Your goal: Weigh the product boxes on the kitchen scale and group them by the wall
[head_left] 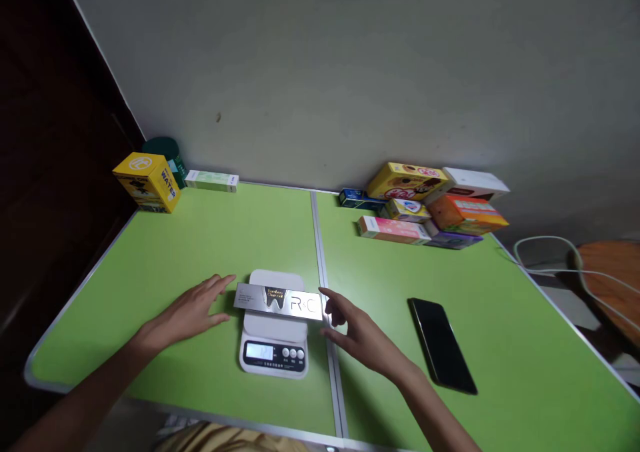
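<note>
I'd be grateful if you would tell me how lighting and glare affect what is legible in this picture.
In the head view, the silver box catches a bright sheen toward its right end, though its large lettering reads; in the same head view, the scale's display glows pale, its digits faint; also in the head view, the far left edge sinks into darkness.

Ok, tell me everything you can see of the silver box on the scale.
The silver box is long, slim and shiny, like metallic-finished card. Its top reads "Bamboo Charcoal" on a dark emblem, with large "R&C" lettering and small print near its left end. It lies crosswise on the white scale, both ends overhanging. The left hand is clear of it; whether the right hand touches its right end is unclear.
</note>
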Tool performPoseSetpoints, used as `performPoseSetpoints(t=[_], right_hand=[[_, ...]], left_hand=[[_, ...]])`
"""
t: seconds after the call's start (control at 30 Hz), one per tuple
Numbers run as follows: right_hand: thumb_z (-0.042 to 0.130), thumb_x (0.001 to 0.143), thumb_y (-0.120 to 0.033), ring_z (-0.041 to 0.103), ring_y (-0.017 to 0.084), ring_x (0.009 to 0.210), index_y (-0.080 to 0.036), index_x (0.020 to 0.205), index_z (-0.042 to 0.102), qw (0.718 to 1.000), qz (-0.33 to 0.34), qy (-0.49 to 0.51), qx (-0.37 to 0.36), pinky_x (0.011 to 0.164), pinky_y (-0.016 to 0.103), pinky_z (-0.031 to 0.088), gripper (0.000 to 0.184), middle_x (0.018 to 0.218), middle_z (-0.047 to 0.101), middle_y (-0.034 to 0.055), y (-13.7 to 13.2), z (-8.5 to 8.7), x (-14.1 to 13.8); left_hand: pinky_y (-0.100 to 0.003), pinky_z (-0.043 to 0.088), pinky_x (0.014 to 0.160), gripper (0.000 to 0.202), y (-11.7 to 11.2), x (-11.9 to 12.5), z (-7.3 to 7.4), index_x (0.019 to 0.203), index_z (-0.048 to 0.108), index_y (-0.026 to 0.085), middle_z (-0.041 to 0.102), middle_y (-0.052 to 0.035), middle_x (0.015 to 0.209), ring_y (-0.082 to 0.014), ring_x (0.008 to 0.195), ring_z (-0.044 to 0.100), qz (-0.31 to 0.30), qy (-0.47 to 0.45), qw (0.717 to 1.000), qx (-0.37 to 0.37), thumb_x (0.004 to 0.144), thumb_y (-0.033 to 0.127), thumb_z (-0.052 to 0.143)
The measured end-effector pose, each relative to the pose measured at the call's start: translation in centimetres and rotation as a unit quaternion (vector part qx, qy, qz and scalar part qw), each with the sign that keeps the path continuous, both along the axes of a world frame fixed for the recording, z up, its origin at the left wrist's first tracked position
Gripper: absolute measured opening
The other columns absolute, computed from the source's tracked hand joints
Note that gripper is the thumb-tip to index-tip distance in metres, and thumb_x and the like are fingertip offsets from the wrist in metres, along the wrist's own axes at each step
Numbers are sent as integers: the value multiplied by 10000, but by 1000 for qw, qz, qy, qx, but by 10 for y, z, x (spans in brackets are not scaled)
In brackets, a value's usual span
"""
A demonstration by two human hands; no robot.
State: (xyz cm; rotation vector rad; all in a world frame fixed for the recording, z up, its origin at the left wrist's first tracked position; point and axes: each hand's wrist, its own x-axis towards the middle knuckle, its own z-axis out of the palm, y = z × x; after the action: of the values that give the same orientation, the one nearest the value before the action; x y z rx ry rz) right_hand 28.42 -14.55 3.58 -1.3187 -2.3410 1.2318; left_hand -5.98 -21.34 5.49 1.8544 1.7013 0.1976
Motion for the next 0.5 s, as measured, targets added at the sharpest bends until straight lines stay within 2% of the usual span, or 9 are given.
performPoseSetpoints(t=[0.1, 0.2, 0.33, 0.4, 0.5], right_hand=[[564, 809, -258, 566, 196, 756, -206, 1408, 300, 999, 14, -30, -6, 690, 349, 477, 657, 906, 598, 45, 4, 1, -3], [596, 796, -253, 560, 196, 725, -178, 1409, 295, 999, 22, -48, -15, 652, 326, 449, 687, 854, 609, 39, 7, 2, -8], [589, 766, -166, 544, 172, 676, -151, 1232, 468, 999, 36, -15, -11, 602, 280, 414, 481, 787, 606, 27, 13, 6, -9], [569, 754, -127, 544, 161, 679, -168, 1194, 482, 999, 31, 25, -10, 604, 263, 419, 450, 783, 599, 15, 20, 10, 1], [547, 775, -133, 551, 159, 698, -187, 1276, 432, 997, -18, 68, 2, 631, 264, 444, 516, 805, 598, 15, 41, 15, 36]], left_hand=[[-408, 372, 1059, 699, 6, 7, 4, 1404, 363, 256, 463, -63, 1437, -272, 1319, 421, -2, 9, 1000, -17, 756, 288, 624], [-380, 427, 996, 699, 11, 13, 6, 1390, 373, 259, 515, -67, 1381, -265, 1236, 504, -6, -13, 999, -29, 739, 272, 627], [-350, 501, 835, 391, 19, 22, 11, 1176, 542, 238, 643, -56, 1146, -241, 1011, 615, -5, -58, 996, -61, 786, 258, 564], [-348, 518, 766, 310, 29, 33, 16, 1108, 564, 232, 661, -56, 1069, -243, 944, 628, 3, -69, 995, -72, 805, 296, 562], [-355, 519, 717, 344, 59, 64, 26, 1109, 556, 228, 657, -65, 1029, -252, 905, 622, -7, -83, 995, -44, 793, 358, 598]])
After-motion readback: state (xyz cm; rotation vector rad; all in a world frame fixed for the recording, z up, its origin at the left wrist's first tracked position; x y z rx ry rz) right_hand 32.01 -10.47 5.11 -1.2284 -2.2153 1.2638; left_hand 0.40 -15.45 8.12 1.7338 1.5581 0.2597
